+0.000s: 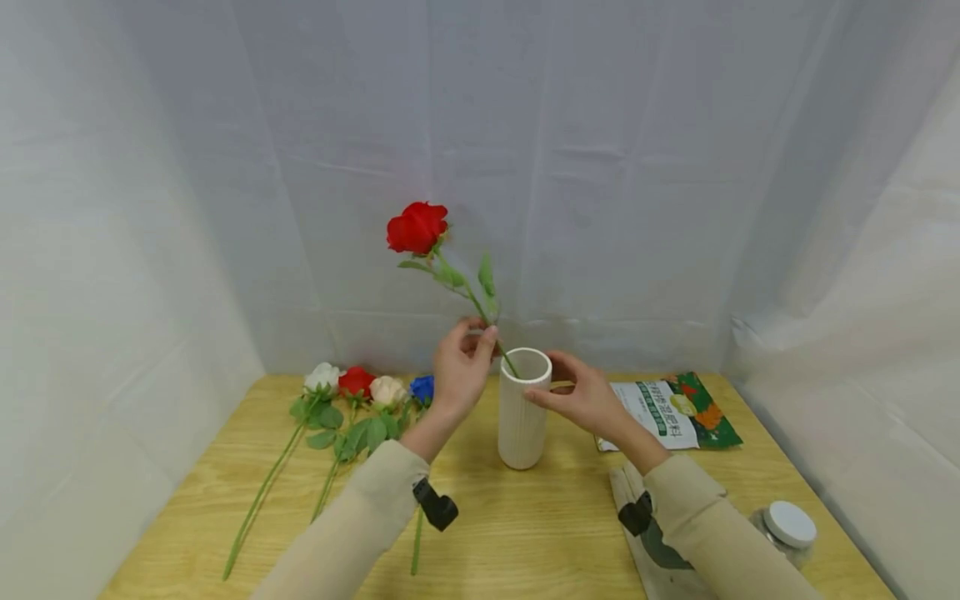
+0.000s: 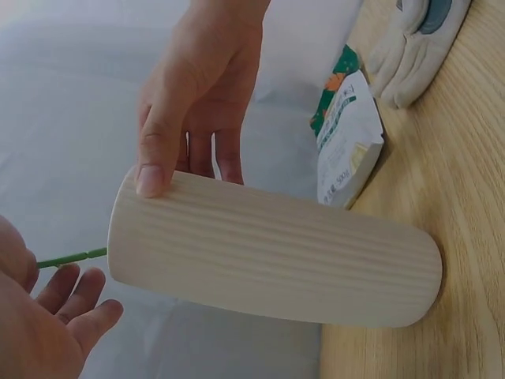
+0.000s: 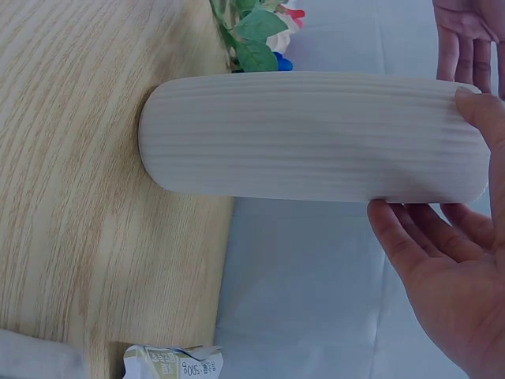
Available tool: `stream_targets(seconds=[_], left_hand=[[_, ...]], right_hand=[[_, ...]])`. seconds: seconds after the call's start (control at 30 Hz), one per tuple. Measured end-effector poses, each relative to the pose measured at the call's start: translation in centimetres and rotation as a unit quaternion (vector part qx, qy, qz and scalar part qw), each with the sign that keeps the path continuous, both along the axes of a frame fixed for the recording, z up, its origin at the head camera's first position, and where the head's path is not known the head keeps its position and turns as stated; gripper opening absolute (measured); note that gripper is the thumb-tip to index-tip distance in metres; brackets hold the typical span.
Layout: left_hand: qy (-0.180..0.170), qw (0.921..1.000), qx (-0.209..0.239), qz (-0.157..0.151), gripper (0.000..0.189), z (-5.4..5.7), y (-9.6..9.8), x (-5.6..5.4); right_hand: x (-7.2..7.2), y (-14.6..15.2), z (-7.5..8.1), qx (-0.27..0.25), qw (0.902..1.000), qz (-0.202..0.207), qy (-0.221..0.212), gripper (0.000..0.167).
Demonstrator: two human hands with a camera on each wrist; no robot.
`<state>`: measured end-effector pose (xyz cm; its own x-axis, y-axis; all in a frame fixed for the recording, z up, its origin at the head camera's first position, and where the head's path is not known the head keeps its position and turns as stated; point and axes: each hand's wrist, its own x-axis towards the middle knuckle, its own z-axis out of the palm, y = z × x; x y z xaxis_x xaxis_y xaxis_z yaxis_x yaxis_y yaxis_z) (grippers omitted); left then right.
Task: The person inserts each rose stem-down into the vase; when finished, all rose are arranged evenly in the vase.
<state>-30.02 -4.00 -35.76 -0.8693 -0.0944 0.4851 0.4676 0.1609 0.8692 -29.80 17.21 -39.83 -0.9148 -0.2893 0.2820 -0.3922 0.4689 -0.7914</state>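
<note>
In the head view, my left hand (image 1: 465, 367) pinches the green stem of a red rose (image 1: 417, 227) between thumb and fingers. The rose leans to the left, and the stem's lower end is inside the mouth of a white ribbed vase (image 1: 522, 425). My right hand (image 1: 583, 395) grips the vase near its rim, thumb in front and fingers round the far side. The vase stands upright on the table. In the left wrist view, a short length of green stem (image 2: 72, 258) shows between the left hand and the rim. The stem's end is hidden in the vase.
On the left of the wooden table (image 1: 480, 533) lie a white rose (image 1: 323, 377), another red rose (image 1: 356, 382), a cream rose (image 1: 388, 392) and a blue rose (image 1: 422, 388). To the right are a printed fertilizer bag (image 1: 667, 412), gloves (image 1: 637, 533) and a white-lidded jar (image 1: 789, 527).
</note>
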Motion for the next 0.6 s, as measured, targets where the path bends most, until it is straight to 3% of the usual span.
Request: stream_targets(seconds=[0.4, 0.6], left_hand=[[0.009, 0.9976, -0.067, 0.015, 0.021, -0.61, -0.41, -0.84], [-0.004, 0.9947, -0.102, -0.004, 0.025, -0.74, -0.58, -0.69]], right_hand=[[-0.22, -0.29, 0.09, -0.009, 0.9999, 0.005, 0.004, 0.065], [-0.26, -0.29, -0.06, -0.01, 0.9999, 0.007, 0.004, 0.065]])
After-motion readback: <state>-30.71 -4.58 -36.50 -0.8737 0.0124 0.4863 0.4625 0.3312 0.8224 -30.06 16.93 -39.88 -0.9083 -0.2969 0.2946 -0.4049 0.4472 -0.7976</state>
